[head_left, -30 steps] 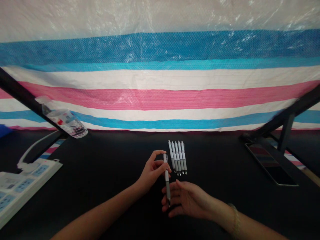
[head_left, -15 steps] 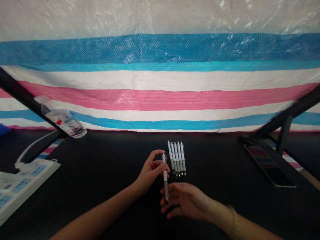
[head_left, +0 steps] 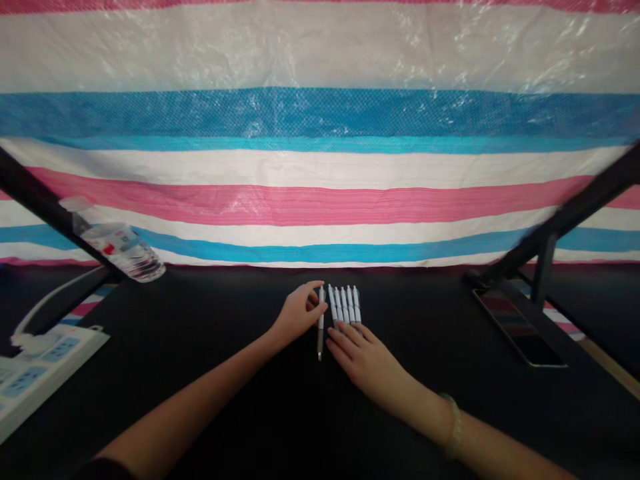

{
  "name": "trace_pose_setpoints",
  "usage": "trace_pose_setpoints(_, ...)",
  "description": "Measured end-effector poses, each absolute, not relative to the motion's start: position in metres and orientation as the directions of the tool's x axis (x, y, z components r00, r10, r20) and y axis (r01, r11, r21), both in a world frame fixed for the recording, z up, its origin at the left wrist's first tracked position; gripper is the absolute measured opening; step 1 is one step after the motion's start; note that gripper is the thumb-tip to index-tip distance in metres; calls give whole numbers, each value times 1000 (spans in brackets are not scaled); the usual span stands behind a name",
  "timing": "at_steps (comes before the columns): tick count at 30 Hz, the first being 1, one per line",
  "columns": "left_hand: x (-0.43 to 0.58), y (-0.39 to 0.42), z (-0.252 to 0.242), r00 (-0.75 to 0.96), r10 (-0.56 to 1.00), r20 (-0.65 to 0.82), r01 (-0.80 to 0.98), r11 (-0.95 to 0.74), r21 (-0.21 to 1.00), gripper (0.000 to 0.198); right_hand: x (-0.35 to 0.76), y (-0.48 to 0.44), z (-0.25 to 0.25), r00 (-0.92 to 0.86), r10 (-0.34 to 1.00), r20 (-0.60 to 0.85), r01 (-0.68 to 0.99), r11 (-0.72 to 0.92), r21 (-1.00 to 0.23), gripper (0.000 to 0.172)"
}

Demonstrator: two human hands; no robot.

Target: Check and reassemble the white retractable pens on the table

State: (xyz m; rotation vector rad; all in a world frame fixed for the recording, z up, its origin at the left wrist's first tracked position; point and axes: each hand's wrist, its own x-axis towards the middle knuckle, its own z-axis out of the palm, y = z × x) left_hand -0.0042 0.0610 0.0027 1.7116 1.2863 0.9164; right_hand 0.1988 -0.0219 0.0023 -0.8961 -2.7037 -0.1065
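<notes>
My left hand [head_left: 299, 312] grips a white and grey pen [head_left: 320, 339] near its upper end, thumb and fingers closed round it. The pen's tip points toward me, just left of a row of several matching pens [head_left: 344, 301] lying side by side on the black table [head_left: 280, 413]. A narrow gap separates the held pen from the row. Over the lower ends of the row lies my right hand [head_left: 375, 367], its fingers stretched out and hiding the grey grips and tips. A beaded bracelet [head_left: 453, 423] circles the right wrist.
On the right lies a dark phone [head_left: 520, 327], beside a black slanted support bar [head_left: 555, 227]. To the left are a white power strip [head_left: 45, 367] with a plugged cable and a tilted clear plastic bottle [head_left: 125, 250]. A striped plastic sheet [head_left: 320, 207] hangs behind the table.
My left hand has brought the pen forward and down beside the row. My right hand has left the held pen's tip and moved onto the row's lower ends. The view has shifted slightly.
</notes>
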Motion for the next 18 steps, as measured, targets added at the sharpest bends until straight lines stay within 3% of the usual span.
trace_pose_setpoints(4,9,76,-2,193,967,164,499,-241,832,45,192,-25,-11,-764,536,359,603,791,102,26)
trace_pose_setpoints(14,5,69,-8,187,966,180,545,-254,799,48,200,-31,0,-815,484,318,533,842,86,24)
trace_pose_setpoints(18,-4,51,-5,235,957,168,510,-269,817,47,201,-29,-7,-774,522,359,584,807,84,27)
